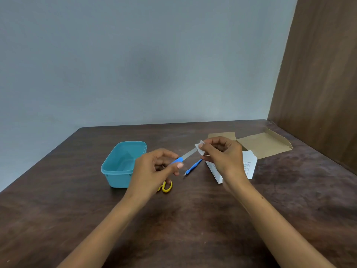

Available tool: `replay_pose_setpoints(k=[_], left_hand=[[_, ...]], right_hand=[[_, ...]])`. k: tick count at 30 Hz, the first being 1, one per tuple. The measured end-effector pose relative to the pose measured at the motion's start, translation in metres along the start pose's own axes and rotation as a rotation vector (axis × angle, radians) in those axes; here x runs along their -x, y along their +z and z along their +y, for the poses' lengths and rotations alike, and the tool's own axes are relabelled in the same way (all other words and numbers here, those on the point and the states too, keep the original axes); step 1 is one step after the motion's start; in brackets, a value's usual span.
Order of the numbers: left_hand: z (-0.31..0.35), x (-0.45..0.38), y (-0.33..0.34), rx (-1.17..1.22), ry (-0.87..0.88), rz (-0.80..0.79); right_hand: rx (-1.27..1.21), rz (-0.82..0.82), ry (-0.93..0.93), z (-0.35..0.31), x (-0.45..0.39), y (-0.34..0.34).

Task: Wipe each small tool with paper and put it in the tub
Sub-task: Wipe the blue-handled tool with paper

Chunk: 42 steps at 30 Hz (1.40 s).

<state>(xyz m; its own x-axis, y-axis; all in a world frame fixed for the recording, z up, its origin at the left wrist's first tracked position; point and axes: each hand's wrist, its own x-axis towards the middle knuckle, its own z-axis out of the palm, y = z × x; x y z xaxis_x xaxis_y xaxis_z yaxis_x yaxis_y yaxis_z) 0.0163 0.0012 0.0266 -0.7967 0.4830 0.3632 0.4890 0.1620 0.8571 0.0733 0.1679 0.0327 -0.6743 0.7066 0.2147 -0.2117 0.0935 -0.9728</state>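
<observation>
— Which tool is up now?

— A nail file (186,155), blue handle and a flat grey blade. The left hand (154,169) pinches the blue handle between thumb and forefinger, the other fingers curled loosely behind it. It's held in the air above the table (77,209), not resting on anything.

— Which way does it point?

— Its long axis runs on a slant, from the handle low and toward the person's left, up and away to the right. The blade end goes into the right hand (222,151).

— And that hand?

— It's pinching a small white piece of paper (200,147) folded around the far end of the blade, thumb below, fingertips on top, fingers bent.

— Where's the tub?

— The teal tub (123,163) stands on the table just to the left of the left hand, lid off. I can see bare plastic inside; the near part is hidden by its wall.

— Anything else lying about?

— A second blue-handled tool (192,168) with a thin metal tip lies flat on the table between the two hands, tip toward the person. Yellow scissor loops (166,187) peek out under the left hand. Behind the right wrist there is an open cardboard box (264,144) with a white printed box (249,165) against it.
</observation>
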Motion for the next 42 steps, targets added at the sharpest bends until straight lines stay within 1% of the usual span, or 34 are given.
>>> replay_pose_setpoints(k=[5,9,13,17,19,21,24,27,31,34,37,39,42], left_hand=[[-0.001,0.001,0.0,-0.087,0.029,0.038],[-0.001,0.0,-0.002,-0.079,0.036,0.05],[-0.002,-0.002,-0.001,-0.124,0.056,0.056],[-0.003,-0.003,-0.002,-0.064,-0.009,0.064],[-0.003,-0.004,-0.003,-0.029,-0.031,0.065],[-0.004,-0.004,-0.003,-0.002,-0.041,0.067],[-0.004,-0.003,-0.002,0.019,-0.043,0.065],[-0.003,-0.002,-0.001,0.019,-0.019,0.055],[-0.003,-0.001,0.001,0.004,-0.001,0.043],[-0.003,-0.001,0.002,0.004,-0.007,0.037],[-0.003,-0.001,0.002,0.011,-0.015,0.039],[-0.002,-0.001,0.002,0.001,-0.017,0.043],[-0.002,-0.001,0.001,-0.005,-0.014,0.052]], right_hand=[[-0.001,-0.001,-0.013,-0.001,0.003,0.001],[-0.048,-0.017,-0.022,-0.005,0.004,0.002],[-0.119,-0.048,-0.02,-0.009,0.005,0.0],[-0.133,-0.036,-0.061,-0.009,0.004,-0.002],[-0.133,-0.068,-0.11,-0.009,0.006,-0.001],[-0.103,-0.141,-0.166,-0.007,0.008,0.003],[0.022,-0.25,-0.27,-0.003,0.014,0.008],[0.134,-0.281,-0.336,0.001,0.018,0.011],[0.243,-0.269,-0.388,0.006,0.021,0.014],[0.272,-0.183,-0.409,0.006,0.018,0.011],[0.245,-0.095,-0.391,0.005,0.011,0.005],[0.236,-0.092,-0.381,0.004,0.011,0.004],[0.248,-0.155,-0.404,0.003,0.016,0.009]])
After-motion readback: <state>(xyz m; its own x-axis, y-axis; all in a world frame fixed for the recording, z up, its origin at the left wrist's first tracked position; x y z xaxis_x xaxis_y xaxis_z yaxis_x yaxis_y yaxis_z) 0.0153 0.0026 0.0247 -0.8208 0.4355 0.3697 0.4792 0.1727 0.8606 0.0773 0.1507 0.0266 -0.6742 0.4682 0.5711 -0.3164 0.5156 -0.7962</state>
